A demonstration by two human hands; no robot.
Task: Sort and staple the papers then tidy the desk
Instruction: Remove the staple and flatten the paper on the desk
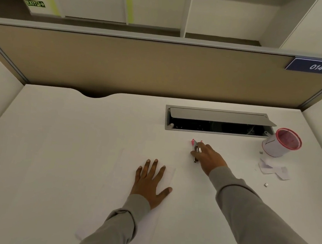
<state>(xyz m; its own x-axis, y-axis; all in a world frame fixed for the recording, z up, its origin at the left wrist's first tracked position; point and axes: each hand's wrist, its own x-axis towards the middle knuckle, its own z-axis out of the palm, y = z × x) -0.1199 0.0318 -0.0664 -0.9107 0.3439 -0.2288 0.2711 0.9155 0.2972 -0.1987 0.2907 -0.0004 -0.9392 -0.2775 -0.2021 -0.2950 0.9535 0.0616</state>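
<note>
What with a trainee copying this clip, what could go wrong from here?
The right hand grips the stapler from one side; it may slip when lifted.
The left hand presses only one part of the papers, so sheets may shift before stapling.
Paper scraps beside the cup could be swept into the open cable tray.

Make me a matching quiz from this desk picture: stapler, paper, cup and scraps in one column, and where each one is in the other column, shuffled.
Column one
1. stapler
2. paper
3. cup
4. scraps

Column two
A. under the flat left hand
B. at the right end of the cable tray
C. held in the right hand
D. loose on the desk, just on the near side of the cup

Pairs: 1-C, 2-A, 3-B, 4-D
</note>
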